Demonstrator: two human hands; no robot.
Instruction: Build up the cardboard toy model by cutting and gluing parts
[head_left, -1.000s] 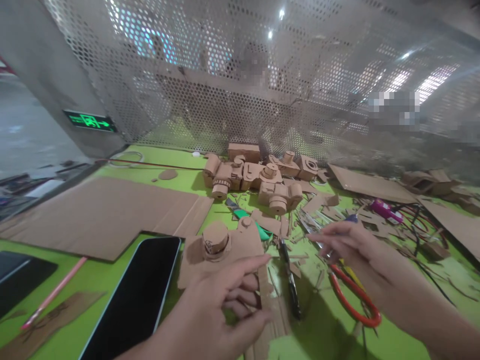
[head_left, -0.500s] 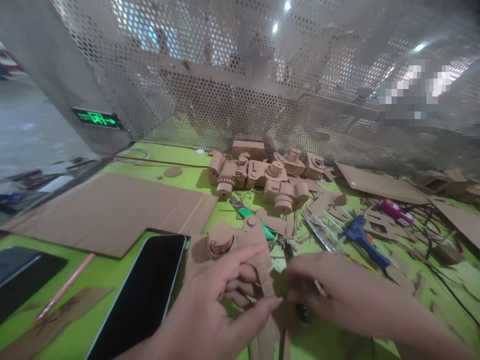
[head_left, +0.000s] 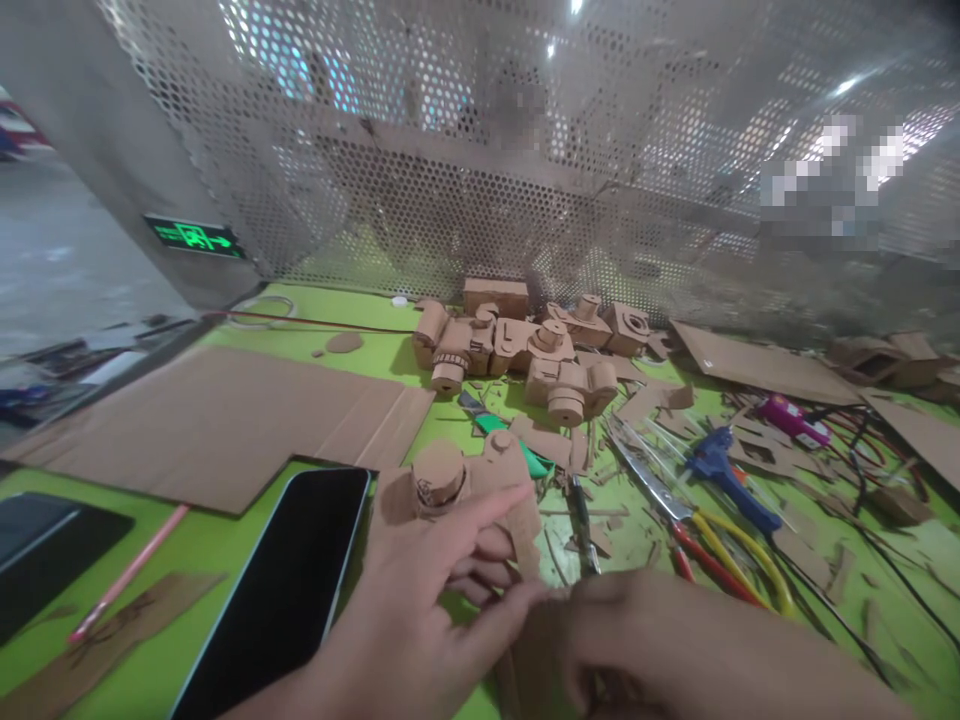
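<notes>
along the bottom edge, both hands are cut off at the wrist. the left hand [head_left: 420, 620] lies with its forefinger stretched over a flat cardboard piece [head_left: 517, 505] near the middle of the green table [head_left: 225, 545], thumb meeting the right hand's fingertips. the right hand [head_left: 660, 640] is curled, knuckles up; what it pinches is hidden, so i cannot tell whether it holds anything. one cardboard cylinder [head_left: 439, 475] stands on the flat piece, just beyond the left forefinger. one dark phone [head_left: 289, 580] lies beside the left hand. one pink pencil [head_left: 127, 575] sits further left. one blue glue gun [head_left: 724, 475] and one pair of red-and-yellow-handled scissors [head_left: 705, 550] lie to the right. a heap of cardboard models [head_left: 517, 350] sits by the mesh, too jumbled to count.
</notes>
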